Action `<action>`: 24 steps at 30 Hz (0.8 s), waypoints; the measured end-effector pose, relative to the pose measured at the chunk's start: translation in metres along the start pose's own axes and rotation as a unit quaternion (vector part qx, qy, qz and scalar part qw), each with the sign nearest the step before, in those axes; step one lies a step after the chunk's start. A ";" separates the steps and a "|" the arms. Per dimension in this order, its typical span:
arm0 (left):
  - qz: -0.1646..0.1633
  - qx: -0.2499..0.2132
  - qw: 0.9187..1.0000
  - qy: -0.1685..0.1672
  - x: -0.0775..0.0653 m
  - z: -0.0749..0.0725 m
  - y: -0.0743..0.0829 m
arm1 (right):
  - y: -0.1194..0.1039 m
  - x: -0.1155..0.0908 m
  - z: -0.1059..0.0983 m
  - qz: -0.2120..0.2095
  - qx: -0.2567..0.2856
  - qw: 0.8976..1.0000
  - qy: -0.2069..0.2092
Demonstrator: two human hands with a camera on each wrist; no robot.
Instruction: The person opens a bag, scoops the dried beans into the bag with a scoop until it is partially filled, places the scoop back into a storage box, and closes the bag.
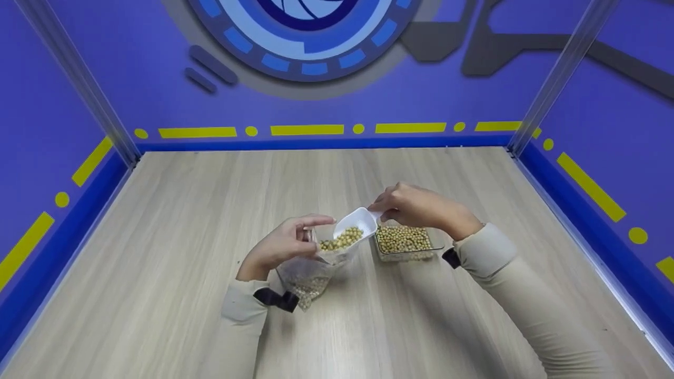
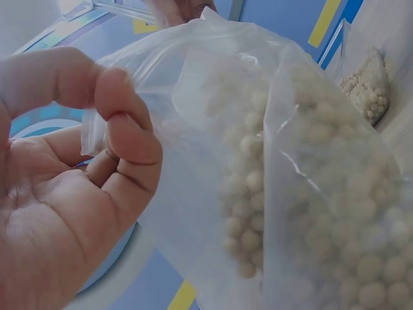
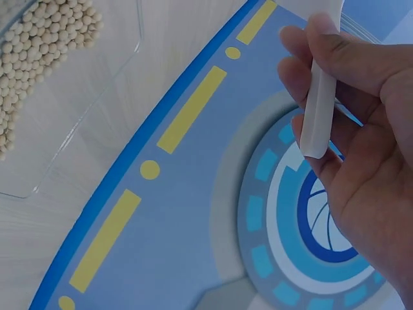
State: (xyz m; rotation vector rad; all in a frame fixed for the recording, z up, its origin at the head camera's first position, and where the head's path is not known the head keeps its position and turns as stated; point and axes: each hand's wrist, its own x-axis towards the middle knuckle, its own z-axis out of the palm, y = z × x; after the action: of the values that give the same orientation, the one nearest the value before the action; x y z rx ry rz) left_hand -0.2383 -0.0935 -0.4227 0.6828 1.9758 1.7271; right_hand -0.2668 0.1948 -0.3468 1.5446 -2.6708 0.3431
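Note:
My left hand (image 1: 284, 241) grips the mouth of a clear plastic bag (image 1: 311, 269) between thumb and fingers. Pale yellow soybeans (image 2: 377, 284) fill much of the bag in the left wrist view. With my right hand (image 1: 418, 205) I pinch the handle of a white plastic scoop (image 1: 358, 218). It tilts down toward the left, its lip inside the bag's mouth, and soybeans lie at its lower end. The right wrist view shows the scoop's handle (image 3: 319, 119) between thumb and fingers, its bowl mostly out of frame.
Just right of the bag, below my right hand, a clear rectangular container (image 1: 405, 257) of soybeans stands on the wood-grain table (image 1: 200, 210). Blue printed panels (image 1: 326, 110) close off the back and both sides, with metal posts (image 1: 558, 73) at the corners.

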 end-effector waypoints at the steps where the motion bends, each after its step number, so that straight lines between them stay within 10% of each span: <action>1: 0.002 -0.004 1.000 -0.001 0.000 0.000 0.000 | 0.000 0.000 -0.001 -0.003 -0.008 1.000 0.002; 24: 0.025 -0.005 1.000 0.019 -0.004 0.000 0.006 | 0.006 -0.003 -0.014 -0.016 -0.020 0.999 0.035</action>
State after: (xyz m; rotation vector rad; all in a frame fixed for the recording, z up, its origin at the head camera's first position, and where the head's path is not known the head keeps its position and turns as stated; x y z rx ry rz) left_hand -0.2352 -0.0954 -0.4164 0.7068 1.9889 1.7904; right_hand -0.2715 0.2032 -0.3347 1.5323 -2.5816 0.3340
